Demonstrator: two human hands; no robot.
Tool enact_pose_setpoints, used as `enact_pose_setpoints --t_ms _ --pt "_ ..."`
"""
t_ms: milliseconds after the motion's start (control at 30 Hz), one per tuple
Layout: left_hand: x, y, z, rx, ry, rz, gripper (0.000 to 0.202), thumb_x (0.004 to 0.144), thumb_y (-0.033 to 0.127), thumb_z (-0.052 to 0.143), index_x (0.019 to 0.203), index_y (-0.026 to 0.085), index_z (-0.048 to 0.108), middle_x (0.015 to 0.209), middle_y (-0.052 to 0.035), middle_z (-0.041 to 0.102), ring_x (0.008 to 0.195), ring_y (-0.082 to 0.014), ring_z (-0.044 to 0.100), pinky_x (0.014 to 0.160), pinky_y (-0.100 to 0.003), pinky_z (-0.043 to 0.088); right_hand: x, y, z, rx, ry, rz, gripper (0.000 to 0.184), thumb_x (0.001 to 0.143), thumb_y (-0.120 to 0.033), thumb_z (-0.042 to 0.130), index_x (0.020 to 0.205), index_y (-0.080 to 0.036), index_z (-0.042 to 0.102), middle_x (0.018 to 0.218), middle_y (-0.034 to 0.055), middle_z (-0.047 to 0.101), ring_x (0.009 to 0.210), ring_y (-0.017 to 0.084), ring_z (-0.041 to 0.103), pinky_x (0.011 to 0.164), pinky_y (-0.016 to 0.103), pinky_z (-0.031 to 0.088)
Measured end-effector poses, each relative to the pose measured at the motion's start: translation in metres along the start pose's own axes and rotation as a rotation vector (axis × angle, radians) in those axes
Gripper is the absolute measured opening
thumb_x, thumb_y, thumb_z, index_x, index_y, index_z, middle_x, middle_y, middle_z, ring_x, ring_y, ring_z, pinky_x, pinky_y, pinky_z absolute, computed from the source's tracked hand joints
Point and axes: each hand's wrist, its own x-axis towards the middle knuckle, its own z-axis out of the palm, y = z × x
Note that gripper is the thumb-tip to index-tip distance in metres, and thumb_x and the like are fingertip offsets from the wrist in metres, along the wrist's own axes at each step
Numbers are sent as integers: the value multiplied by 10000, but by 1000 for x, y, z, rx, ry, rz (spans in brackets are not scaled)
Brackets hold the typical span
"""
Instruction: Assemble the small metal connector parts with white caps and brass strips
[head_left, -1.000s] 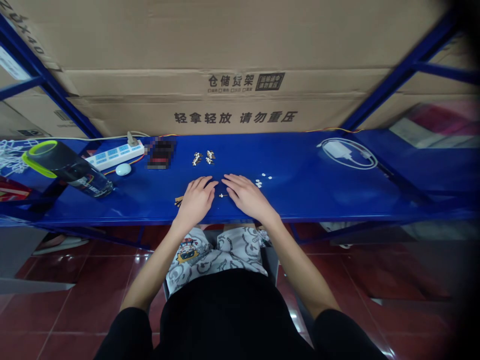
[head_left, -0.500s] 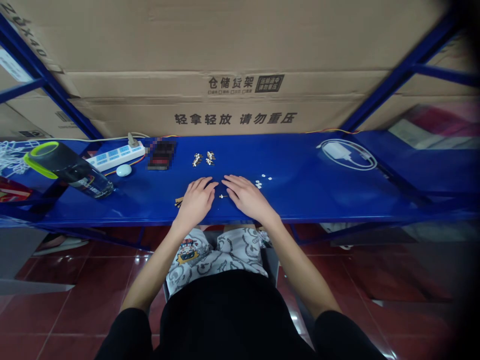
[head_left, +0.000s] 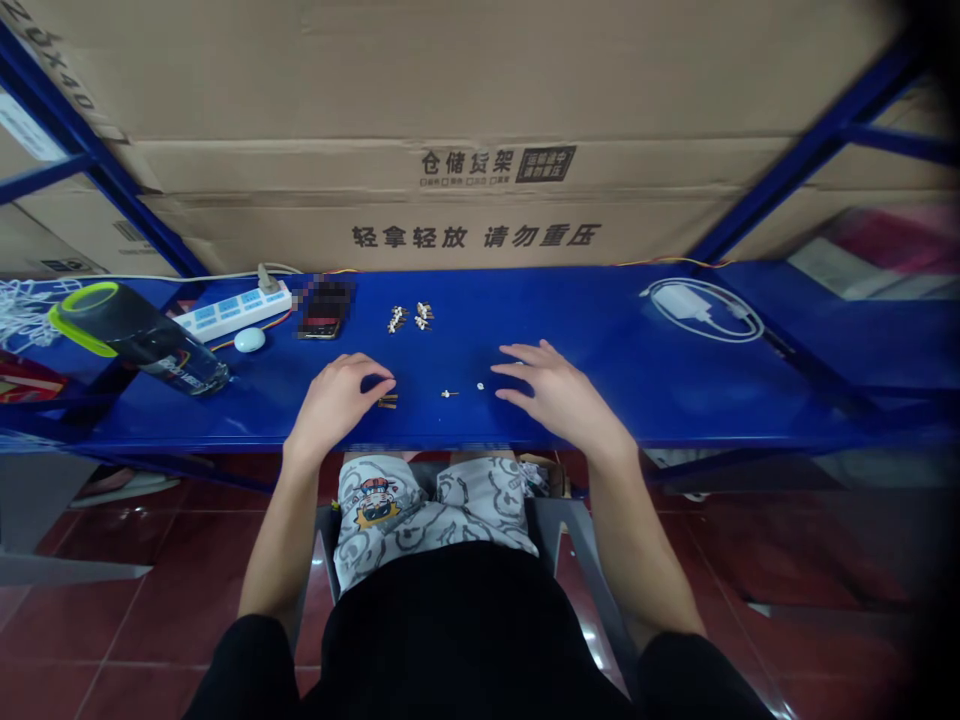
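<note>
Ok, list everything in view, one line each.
Shelf: one, blue, under everything.
Cardboard boxes: several, tan, behind shelf.
Bottle: one, dark with green rim, lying far left.
Power strip: one, white and blue, beside bottle.
Mouse: one, pale blue, below strip.
Blurred object: one, dark, right of strip.
Charger with cable: one, white, far right.
Small parts: two clusters, white and metal, mid-shelf.
Brown pieces: few, beside left hand.
Pin: one, pale, front centre.
White bit: one, near right hand.
Left hand: open, above shelf's front.
Right hand: open, fingers spread.

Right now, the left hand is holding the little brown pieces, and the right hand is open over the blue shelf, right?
No: the left hand holds nothing; the little brown pieces lie on the blue shelf beside it, in the head view. The right hand is open over the shelf.
</note>
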Motion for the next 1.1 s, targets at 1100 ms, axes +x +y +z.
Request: enact_pose_setpoints --t_ms 1100 --pt "11 1 21 -51 145 81 135 994 302 611 993 273 743 1024 -20 757 989 -234 693 861 -364 545 29 -26 40 358 231 -18 172 1009 -314 548 985 -268 712 1032 24 772 980 232 695 925 411 478"
